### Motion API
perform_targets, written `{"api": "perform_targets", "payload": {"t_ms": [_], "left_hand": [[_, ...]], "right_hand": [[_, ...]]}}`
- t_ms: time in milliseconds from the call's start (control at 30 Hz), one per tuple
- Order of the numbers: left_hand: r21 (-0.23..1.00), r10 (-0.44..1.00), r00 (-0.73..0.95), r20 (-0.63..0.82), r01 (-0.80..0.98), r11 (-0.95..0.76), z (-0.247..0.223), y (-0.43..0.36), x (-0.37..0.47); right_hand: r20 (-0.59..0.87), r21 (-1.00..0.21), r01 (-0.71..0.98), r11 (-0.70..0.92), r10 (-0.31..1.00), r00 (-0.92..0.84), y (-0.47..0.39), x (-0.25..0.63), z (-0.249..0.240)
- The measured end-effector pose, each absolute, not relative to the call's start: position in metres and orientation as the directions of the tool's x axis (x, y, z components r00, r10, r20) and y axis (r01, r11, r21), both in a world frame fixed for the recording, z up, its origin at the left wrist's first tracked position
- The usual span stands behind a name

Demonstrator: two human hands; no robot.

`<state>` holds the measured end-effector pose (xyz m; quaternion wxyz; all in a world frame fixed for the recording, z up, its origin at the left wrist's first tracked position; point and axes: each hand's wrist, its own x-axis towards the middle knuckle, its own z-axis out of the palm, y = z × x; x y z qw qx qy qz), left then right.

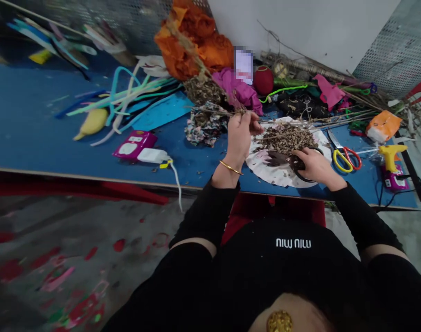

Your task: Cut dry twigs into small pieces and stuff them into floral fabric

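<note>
At the far left of what matters, a magenta packet and a patterned cloth scrap lie on the blue desk, near the work but out of its way. Next comes the left hand, its fingertips pinched on a dry sprig; a light, steady pinch well clear of the blades would serve best, since such brittle stuff probably snaps if squeezed. To its right, a white sheet carries the crumbled plant bits, and cutting low over its middle should catch most of the crumbs (a few already lie loose on the desk). The bits are brown and tan, dry, curled and uneven, heaped toward the sheet's far side. In front of the heap, the dark scissors look blurred, so I cannot tell how far their blades part. The right hand, apart from the left, grips their black handles; short, unhurried snips seem wise. Farther right rest the red-and-yellow-handled scissors and a yellow glue gun.
</note>
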<state>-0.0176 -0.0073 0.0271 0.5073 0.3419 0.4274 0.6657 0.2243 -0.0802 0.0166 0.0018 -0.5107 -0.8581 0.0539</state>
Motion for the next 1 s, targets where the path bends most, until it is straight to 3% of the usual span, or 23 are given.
{"api": "perform_targets", "payload": {"t_ms": [133, 233, 333, 400, 533, 767, 867, 900, 933, 1000], "left_hand": [[0.943, 0.983, -0.179, 0.05, -0.315, -0.105, 0.029, 0.016, 0.004], [0.944, 0.982, -0.19, 0.023, -0.319, -0.084, 0.021, 0.026, 0.009], [0.941, 0.978, -0.207, -0.027, -0.335, -0.045, 0.011, 0.028, 0.008], [0.938, 0.975, -0.219, -0.029, -0.343, -0.05, 0.006, 0.026, 0.005], [0.925, 0.968, -0.246, 0.044, -0.357, -0.132, 0.007, 0.023, 0.0], [0.851, 0.874, -0.461, 0.152, -0.388, -0.353, 0.04, 0.015, -0.034], [0.819, 0.819, -0.547, 0.172, -0.383, -0.428, 0.059, 0.01, -0.061], [0.813, 0.786, -0.598, 0.159, -0.373, -0.448, 0.064, 0.01, -0.07], [0.788, 0.664, -0.738, 0.119, -0.336, -0.516, 0.067, 0.01, -0.077], [0.763, 0.587, -0.802, 0.105, -0.314, -0.565, 0.068, 0.012, -0.088]], "right_hand": [[-0.052, -0.138, 0.832, 0.537, 0.835, -0.547, -0.069, 0.236, 0.023], [0.03, -0.128, 0.884, 0.45, 0.892, -0.45, -0.044, 0.253, 0.028], [0.136, 0.04, 0.975, 0.218, 0.966, -0.221, -0.006, 0.273, 0.023], [0.108, 0.154, 0.973, 0.169, 0.976, -0.187, 0.018, 0.283, 0.015], [0.056, 0.287, 0.929, 0.234, 0.964, -0.26, 0.039, 0.289, 0.001], [0.159, 0.379, 0.873, 0.308, 0.907, -0.389, 0.025, 0.286, 0.01], [0.132, 0.407, 0.832, 0.376, 0.878, -0.461, 0.023, 0.277, 0.016], [0.112, 0.413, 0.814, 0.408, 0.864, -0.491, 0.023, 0.273, 0.018], [0.097, 0.418, 0.795, 0.439, 0.849, -0.52, 0.023, 0.268, 0.02], [0.092, 0.422, 0.763, 0.489, 0.814, -0.573, 0.021, 0.254, 0.026]]}}
